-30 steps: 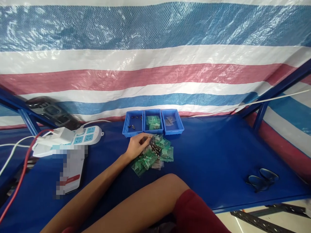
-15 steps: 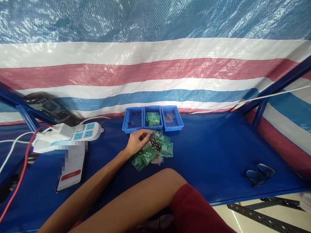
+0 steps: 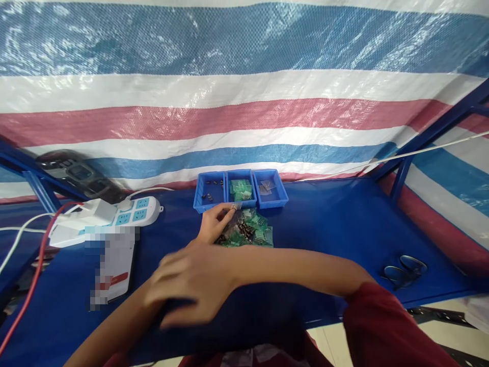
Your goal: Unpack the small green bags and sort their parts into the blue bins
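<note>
My left hand (image 3: 214,222) pinches a small clear plastic bag (image 3: 237,206) between thumb and fingertips, just in front of the blue bins. Below it lies a heap of small green-tinted bags (image 3: 260,232), with loose dark metal pieces (image 3: 245,230) among them. My right hand (image 3: 191,285), blurred by motion, is over my left forearm with its thumb and fingers apart and nothing visible in it. Whether it touches the forearm I cannot tell. My right forearm hides the near side of the heap.
Three blue bins hold metal pieces in the left bin (image 3: 196,198), green bags in the middle bin (image 3: 240,203), and clear bags in the right bin (image 3: 272,203). A power strip (image 3: 147,216) and phone (image 3: 121,272) lie left, glasses (image 3: 405,271) right.
My right hand has come up into view and swung across my left forearm. My left hand stays by the heap, and the clear bag in it now shows more plainly.
</note>
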A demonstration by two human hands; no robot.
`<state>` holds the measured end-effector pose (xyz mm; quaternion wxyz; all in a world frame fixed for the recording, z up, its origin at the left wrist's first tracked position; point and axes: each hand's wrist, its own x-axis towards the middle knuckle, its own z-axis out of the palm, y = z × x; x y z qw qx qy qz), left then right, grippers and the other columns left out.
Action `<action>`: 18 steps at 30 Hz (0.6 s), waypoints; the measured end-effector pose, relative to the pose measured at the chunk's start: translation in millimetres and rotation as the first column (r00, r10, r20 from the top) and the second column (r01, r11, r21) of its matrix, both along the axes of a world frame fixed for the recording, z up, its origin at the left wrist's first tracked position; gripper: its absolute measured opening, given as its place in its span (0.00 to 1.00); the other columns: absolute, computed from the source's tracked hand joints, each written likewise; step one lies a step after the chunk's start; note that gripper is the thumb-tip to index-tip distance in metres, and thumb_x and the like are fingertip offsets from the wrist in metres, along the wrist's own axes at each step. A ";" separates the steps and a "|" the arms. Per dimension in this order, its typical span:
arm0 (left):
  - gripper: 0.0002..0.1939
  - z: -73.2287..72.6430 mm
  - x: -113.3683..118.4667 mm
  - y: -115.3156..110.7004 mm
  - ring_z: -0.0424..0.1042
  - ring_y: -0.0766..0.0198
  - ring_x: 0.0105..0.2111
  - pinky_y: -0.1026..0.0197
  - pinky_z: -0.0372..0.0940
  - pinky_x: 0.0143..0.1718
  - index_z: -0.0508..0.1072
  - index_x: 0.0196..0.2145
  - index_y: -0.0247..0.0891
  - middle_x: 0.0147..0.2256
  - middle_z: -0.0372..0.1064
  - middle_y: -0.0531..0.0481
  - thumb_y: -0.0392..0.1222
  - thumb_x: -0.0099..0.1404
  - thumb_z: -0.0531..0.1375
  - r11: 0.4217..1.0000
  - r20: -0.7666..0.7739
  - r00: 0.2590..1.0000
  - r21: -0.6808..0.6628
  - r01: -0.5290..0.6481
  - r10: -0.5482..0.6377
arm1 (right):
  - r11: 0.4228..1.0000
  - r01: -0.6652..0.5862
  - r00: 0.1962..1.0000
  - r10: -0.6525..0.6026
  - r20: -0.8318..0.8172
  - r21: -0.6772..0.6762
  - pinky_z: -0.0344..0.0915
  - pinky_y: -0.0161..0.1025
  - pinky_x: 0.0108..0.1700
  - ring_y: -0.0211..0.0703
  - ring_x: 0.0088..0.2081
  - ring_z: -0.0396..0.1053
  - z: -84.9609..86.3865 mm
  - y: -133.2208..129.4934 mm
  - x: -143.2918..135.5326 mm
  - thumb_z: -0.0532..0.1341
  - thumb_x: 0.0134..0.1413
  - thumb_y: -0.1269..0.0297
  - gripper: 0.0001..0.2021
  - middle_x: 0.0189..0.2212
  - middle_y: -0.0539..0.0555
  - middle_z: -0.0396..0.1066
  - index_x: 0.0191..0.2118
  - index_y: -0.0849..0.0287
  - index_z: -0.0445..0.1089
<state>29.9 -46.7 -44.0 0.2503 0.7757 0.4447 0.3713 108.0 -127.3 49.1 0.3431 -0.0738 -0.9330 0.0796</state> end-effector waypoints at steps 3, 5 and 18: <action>0.12 2.5 0.3 0.0 0.71 0.64 0.30 0.65 0.70 0.29 0.74 0.38 0.34 0.30 0.71 0.49 0.43 0.64 0.54 1.000 0.022 1.000 0.003 -0.003 0.002 | 0.912 0.302 0.874 -0.381 -0.301 -0.278 0.66 0.38 0.41 0.40 0.36 0.68 -20.7 27.6 50.2 0.51 0.60 0.67 0.08 0.31 0.52 0.70 0.34 0.57 0.67; 0.10 3.1 0.1 0.2 0.72 0.63 0.32 0.62 0.70 0.33 0.75 0.37 0.37 0.33 0.72 0.49 0.42 0.63 0.56 1.000 0.047 0.999 0.017 0.011 -0.012 | 0.726 0.461 0.673 -0.661 -0.332 -0.510 0.65 0.38 0.35 0.40 0.32 0.66 -41.5 40.2 76.7 0.49 0.61 0.67 0.08 0.30 0.53 0.68 0.37 0.58 0.65; 0.08 -3.7 0.3 -1.0 0.73 0.63 0.33 0.63 0.68 0.36 0.76 0.35 0.38 0.35 0.75 0.49 0.44 0.62 0.59 0.998 0.120 0.991 0.035 0.049 -0.053 | 0.621 0.451 0.697 -0.694 -0.183 -0.641 0.59 0.36 0.28 0.37 0.24 0.59 -101.7 47.6 94.7 0.54 0.60 0.61 0.08 0.28 0.52 0.64 0.38 0.58 0.67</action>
